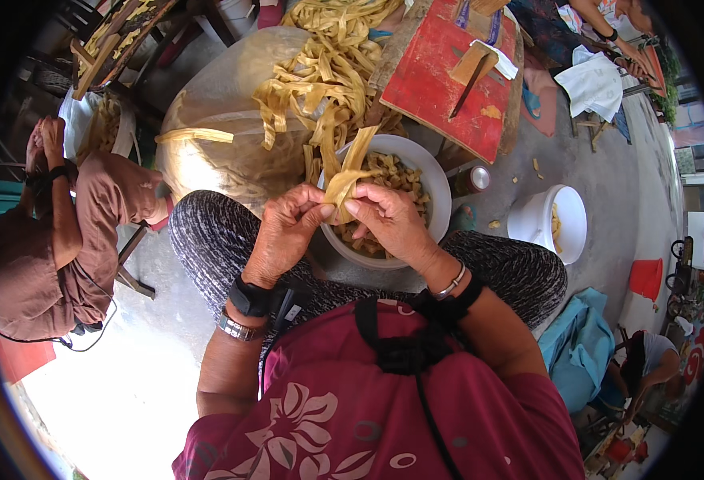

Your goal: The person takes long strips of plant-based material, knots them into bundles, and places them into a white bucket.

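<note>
Between my fingertips a flat yellowish strip (341,186) is folded into a loop, and its free ends stretch away from me. My left hand (289,228) pinches one side with thumb and forefinger. The other side is pinched by my right hand (395,223). Both hands are over a white plastic bucket (442,195), which stands between my knees. Inside it lie many small yellow-brown folded pieces (397,174), partly hidden by my hands. Beyond the bucket, long strips of the same kind (322,72) are heaped on a large translucent plastic bag (232,114).
A red board (427,75) bears a wooden block and a dark blade (470,87). A can (478,179) and a second white bucket (531,219) stand to the right. At the left sits another person (100,204); more people are at the right rim.
</note>
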The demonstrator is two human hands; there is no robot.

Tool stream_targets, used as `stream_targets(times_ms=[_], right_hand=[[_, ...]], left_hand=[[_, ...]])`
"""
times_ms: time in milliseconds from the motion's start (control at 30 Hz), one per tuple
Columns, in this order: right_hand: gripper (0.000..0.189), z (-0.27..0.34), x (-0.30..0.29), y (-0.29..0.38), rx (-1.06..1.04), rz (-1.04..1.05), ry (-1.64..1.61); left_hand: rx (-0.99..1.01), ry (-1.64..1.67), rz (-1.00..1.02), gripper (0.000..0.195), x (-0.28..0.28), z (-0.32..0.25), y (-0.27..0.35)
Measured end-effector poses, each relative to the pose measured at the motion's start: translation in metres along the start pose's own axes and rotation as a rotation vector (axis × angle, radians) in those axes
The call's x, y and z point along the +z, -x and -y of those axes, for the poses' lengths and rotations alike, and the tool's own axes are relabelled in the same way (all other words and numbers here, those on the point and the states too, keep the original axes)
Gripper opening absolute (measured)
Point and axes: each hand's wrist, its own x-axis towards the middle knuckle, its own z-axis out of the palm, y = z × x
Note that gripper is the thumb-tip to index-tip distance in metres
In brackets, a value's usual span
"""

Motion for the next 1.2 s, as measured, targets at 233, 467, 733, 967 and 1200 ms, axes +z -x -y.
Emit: stream_targets(times_ms=[233,467,733,967,1200], right_hand=[[0.02,-0.004,-0.011,0.005,-0.009,0.03,0.042],[0.025,0.017,-0.031,0.016,0.0,-0.085,-0.286],[0.024,0.027,-0.047,0.021,-0.145,-0.177,-0.277],[0.023,0.034,-0.049,0.025,-0.21,-0.181,-0.215],[0.021,0.071,-0.05,0.029,-0.307,-0.303,-0.133]], left_hand=[[0.166,-0.277,0.1,0.009,-0.005,-0.017,0.003],[0.076,-0.381,0.12,0.008,-0.015,-0.008,0.012],[-0.079,-0.372,0.111,0.009,-0.025,-0.013,0.014],[-0.054,-0.583,-0.027,0.01,-0.031,0.001,0.005],[-0.267,-0.272,-0.299,0.022,-0.049,0.033,-0.021]])
